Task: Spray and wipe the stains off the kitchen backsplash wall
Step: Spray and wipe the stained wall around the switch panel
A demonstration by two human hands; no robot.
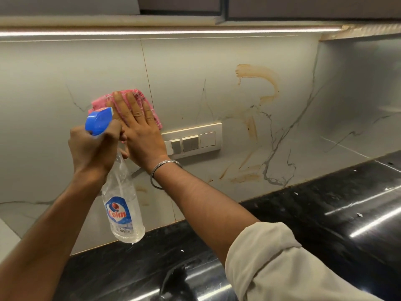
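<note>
My right hand (138, 127) lies flat with straight fingers on a pink cloth (138, 95), pressing it against the pale marble backsplash (54, 79). My left hand (91, 148) grips the neck of a clear spray bottle (122, 205) with a blue trigger head (98, 121), held just left of the right hand. Brown stains mark the wall: a curved smear (260, 81) at the upper right, a streak (251, 128) beside the switch plate, and smudges (245, 174) low near the counter.
A white switch plate (201, 137) sits on the wall right of my right hand. The black polished countertop (325, 213) runs below with small white specks. Upper cabinets and a light strip (173, 31) hang overhead.
</note>
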